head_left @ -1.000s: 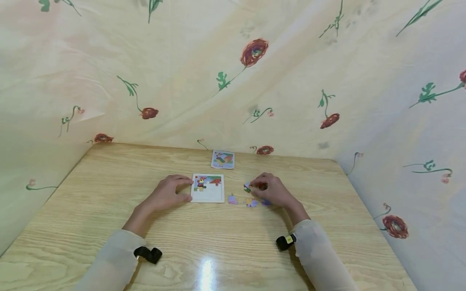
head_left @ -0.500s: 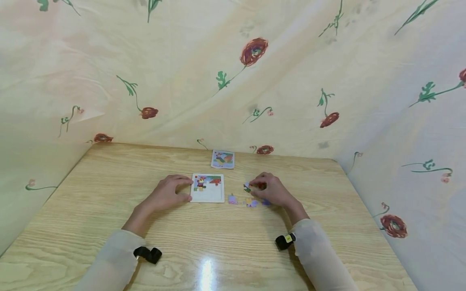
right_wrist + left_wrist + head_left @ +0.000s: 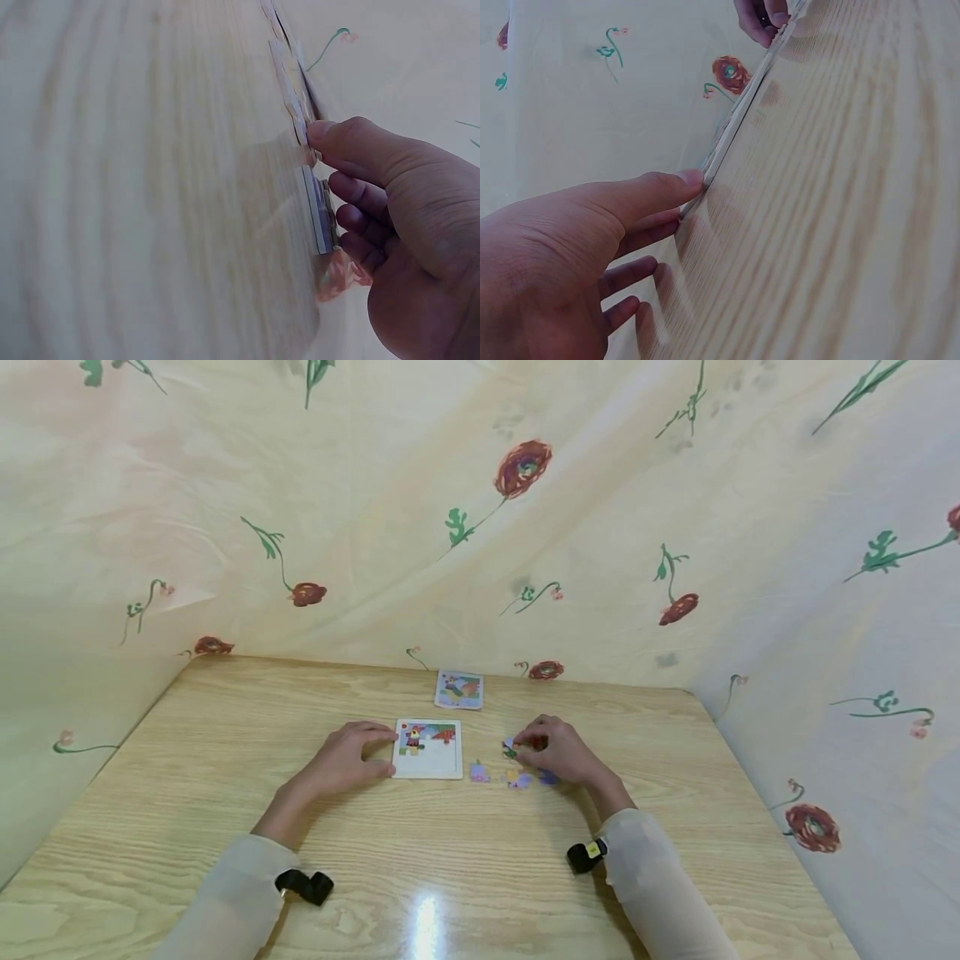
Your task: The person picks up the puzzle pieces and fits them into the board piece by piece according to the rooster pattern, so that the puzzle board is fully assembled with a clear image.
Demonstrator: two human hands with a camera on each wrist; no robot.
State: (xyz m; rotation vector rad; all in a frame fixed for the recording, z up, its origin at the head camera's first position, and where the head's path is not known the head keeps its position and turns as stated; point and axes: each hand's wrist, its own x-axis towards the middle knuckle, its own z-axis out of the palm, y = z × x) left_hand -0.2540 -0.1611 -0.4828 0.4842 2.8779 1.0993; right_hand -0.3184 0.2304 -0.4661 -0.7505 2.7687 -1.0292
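Observation:
A square white puzzle tray (image 3: 427, 766) lies on the table, its upper left part filled with colourful pieces. My left hand (image 3: 341, 762) rests at its left side, thumb and forefinger touching the edge some way apart; in the left wrist view the thumb lies against the tray's side (image 3: 731, 142). To the right, my right hand (image 3: 561, 752) pinches a jigsaw piece (image 3: 509, 747) with green and pale parts, low at the table. In the right wrist view its other fingers curl beside a stack of pieces (image 3: 319, 210). Something red shows under this hand, partly hidden.
Loose jigsaw pieces lie near the right hand: a purple one (image 3: 479, 772), a yellow and lilac one (image 3: 517, 777) and a violet one (image 3: 549, 777). Behind the tray, a small picture card (image 3: 459, 690) lies near the flowered cloth (image 3: 375, 527) at the table's (image 3: 420, 843) back edge.
Almost nothing differs. Both hands stay in place, and the piece in my right fingers is only very slightly tilted or shifted.

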